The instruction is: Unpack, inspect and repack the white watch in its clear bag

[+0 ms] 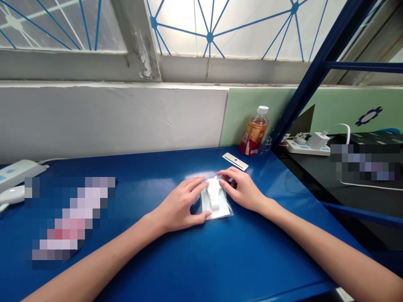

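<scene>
A clear plastic packet with a pale backing lies on the blue table in front of me. In its middle is a slim white piece, wider at the top and narrow below; its exact kind I cannot make out. My left hand rests along the packet's left side, fingers stretched and thumb spread apart at the lower edge. At the upper right corner, my right hand has thumb and forefinger curved close together on the packet, the other fingers bent and partly hidden.
Just behind the packet lies a flat white strip. A drink bottle with a white cap stands by the wall. White power strips sit at far left, and another at right beyond a blue metal frame. Blurred-out items lie both sides.
</scene>
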`<action>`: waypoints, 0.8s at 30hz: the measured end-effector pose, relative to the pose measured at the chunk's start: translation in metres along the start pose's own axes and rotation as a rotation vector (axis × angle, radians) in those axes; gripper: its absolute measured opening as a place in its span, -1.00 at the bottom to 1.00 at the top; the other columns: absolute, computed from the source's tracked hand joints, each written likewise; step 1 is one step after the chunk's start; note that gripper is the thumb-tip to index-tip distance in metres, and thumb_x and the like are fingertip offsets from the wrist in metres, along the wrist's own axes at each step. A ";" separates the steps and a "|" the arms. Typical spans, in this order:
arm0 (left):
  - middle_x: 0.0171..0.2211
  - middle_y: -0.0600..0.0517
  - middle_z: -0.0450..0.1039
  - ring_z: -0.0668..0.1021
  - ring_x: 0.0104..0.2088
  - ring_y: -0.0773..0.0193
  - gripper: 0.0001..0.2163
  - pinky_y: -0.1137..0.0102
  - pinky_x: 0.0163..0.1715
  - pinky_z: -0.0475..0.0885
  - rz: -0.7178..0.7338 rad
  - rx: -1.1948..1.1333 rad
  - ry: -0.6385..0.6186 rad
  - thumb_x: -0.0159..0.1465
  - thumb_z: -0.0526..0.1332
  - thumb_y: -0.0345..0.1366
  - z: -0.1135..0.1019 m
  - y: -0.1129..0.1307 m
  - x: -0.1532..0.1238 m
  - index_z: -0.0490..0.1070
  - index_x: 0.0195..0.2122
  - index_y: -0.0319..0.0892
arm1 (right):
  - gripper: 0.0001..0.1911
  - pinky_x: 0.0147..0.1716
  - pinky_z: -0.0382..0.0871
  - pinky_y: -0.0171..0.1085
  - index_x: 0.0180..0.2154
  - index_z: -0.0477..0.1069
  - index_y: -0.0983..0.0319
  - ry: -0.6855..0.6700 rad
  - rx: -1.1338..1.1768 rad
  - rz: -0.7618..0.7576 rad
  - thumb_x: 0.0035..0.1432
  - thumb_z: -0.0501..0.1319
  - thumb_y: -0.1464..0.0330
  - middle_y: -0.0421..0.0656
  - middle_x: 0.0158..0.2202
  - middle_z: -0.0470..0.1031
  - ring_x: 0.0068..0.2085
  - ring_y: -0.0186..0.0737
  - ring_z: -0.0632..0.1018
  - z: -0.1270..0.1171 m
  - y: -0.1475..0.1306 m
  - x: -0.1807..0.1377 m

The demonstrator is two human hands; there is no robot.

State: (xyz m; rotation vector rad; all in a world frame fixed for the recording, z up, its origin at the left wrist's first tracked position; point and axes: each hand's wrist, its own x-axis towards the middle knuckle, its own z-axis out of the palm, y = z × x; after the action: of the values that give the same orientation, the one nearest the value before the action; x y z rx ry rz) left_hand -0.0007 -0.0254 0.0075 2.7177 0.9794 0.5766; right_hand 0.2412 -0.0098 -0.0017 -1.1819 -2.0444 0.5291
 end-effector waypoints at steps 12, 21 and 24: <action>0.35 -0.25 0.07 0.17 0.33 -0.05 -0.33 0.09 0.27 0.16 -0.039 0.116 -0.132 0.32 0.13 -0.03 -0.006 -0.006 -0.003 0.00 0.35 -0.27 | -0.22 0.34 -0.06 0.06 0.40 -0.16 0.30 -0.472 -0.346 -0.236 0.35 -0.01 0.02 0.08 0.43 -0.23 0.41 0.08 -0.11 -0.011 -0.005 -0.013; 0.41 -0.19 -0.13 0.02 0.39 -0.02 -0.31 0.12 0.31 0.01 -0.052 0.134 -0.239 0.40 -0.04 0.07 -0.008 -0.007 -0.002 -0.18 0.41 -0.23 | -0.08 0.36 -0.17 0.05 0.40 -0.29 0.35 -0.520 -0.358 -0.240 0.30 -0.02 -0.07 0.10 0.43 -0.28 0.42 0.04 -0.18 -0.010 -0.008 -0.014; 0.41 -0.18 -0.15 0.01 0.39 -0.02 -0.28 0.12 0.30 0.02 -0.055 0.130 -0.254 0.39 -0.04 0.11 -0.009 -0.007 -0.002 -0.22 0.42 -0.20 | -0.06 0.36 -0.16 0.05 0.40 -0.26 0.38 -0.526 -0.358 -0.234 0.28 -0.02 -0.10 0.12 0.43 -0.26 0.42 0.03 -0.19 -0.011 -0.009 -0.013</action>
State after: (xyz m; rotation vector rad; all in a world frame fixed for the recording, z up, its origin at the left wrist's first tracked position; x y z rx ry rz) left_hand -0.0103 -0.0212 0.0131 2.7758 1.0524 0.1566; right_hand 0.2484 -0.0254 0.0061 -1.0497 -2.7788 0.3948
